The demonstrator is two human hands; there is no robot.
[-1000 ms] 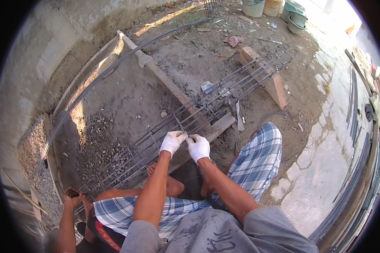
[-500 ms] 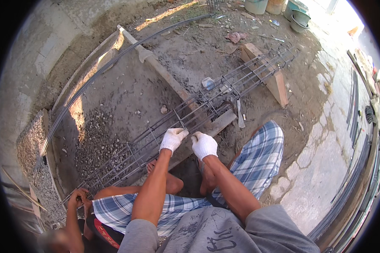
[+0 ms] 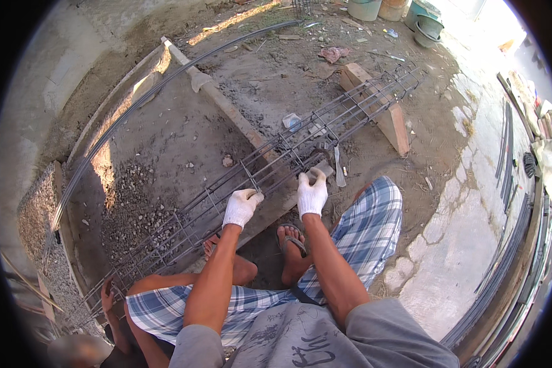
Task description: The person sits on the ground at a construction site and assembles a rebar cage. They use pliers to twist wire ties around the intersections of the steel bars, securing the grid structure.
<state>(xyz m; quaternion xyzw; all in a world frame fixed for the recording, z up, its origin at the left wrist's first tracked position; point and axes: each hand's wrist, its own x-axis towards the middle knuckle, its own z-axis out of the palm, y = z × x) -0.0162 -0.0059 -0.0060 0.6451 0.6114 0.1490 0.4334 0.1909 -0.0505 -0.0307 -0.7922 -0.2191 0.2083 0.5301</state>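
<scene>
A long steel rebar cage with square stirrups runs diagonally in front of me, from lower left to upper right. My left hand, in a white knit glove, is at the cage's near side with fingertips pinched together; whatever is between them is too small to make out. To its right, my right hand, gloved alike, has thumb and finger curled together by the cage's near bars, in front of a wooden board's end. Whether it grips anything is hidden.
A co-worker's hand touches the cage's lower left end. A wooden block props its far end. Long loose bars curve along the left, beside gravel. Buckets stand at the back; more bars lie right.
My hands have moved apart: the right one went away from me and to the right, the left one slightly left. The co-worker's hands have shifted at the cage's end. The view has moved slightly.
</scene>
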